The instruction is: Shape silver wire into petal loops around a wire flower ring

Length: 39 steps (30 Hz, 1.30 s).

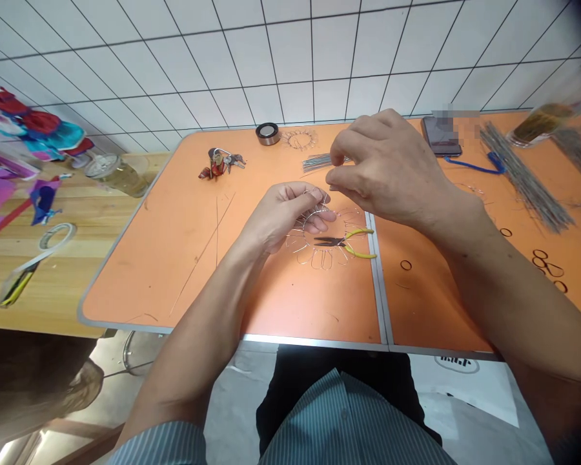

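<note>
My left hand [295, 210] pinches a ring of thin looped wire [303, 242] above the orange table. My right hand [377, 168] is raised to the right of it, thumb and forefinger close together; whatever they hold, if anything, is too small to make out. Below the hands lie pliers with yellow handles [359, 254], their dark jaws pointing left, beside or under the wire loops. A bundle of short straight wires [317, 162] lies behind my hands, partly hidden by my right hand. Another wire ring [299, 139] rests farther back.
Keys [223, 163] and a tape roll [268, 134] lie at the back. Long wire bundles [527, 177], a dark phone-like object [441, 137] and small black rings [547, 263] are on the right. A jar [116, 174] stands left. A person's head [33, 381] shows lower left.
</note>
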Available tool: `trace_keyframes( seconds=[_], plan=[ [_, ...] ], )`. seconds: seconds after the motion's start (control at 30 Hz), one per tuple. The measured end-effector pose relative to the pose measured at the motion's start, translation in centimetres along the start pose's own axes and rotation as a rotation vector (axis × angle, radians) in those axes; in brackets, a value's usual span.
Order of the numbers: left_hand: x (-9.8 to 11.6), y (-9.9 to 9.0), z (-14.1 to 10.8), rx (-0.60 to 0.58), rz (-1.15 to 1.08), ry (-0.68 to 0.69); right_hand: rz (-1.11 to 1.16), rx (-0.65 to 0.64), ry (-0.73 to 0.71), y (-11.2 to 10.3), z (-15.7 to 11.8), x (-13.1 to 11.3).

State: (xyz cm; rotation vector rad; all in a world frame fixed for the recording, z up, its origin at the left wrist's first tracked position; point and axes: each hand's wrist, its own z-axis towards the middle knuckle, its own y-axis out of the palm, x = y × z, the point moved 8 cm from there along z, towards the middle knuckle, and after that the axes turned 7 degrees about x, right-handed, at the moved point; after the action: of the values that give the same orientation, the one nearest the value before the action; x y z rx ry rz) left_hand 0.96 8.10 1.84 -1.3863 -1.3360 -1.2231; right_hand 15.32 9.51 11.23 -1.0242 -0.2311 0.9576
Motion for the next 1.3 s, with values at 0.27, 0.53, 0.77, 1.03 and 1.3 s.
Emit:
trace_keyframes(
  seconds=[0.27, 0.53, 0.77, 1.03, 1.3],
  plan=[
    [0.2, -0.1, -0.1, -0.022, 0.009, 0.032, -0.002, -0.004, 0.023, 0.1, 0.0, 0.0],
    [0.5, 0.0, -0.3, -0.014, 0.026, 0.028, -0.016, -0.005, 0.032, 0.1, -0.3, -0.1],
    [0.3, 0.0, -0.2, -0.015, 0.022, 0.046, -0.308, 0.010, -0.120, 0.8, -0.6, -0.6],
    [-0.2, 0.4, -0.2, -0.029, 0.020, 0.048, -0.283, -0.175, 0.147, 0.7, -1.1, 0.2],
    [-0.4, 0.5, -0.1, -0.014, 0.028, 0.038, -0.215, -0.167, 0.144, 0.8, -1.1, 0.3]
  ],
)
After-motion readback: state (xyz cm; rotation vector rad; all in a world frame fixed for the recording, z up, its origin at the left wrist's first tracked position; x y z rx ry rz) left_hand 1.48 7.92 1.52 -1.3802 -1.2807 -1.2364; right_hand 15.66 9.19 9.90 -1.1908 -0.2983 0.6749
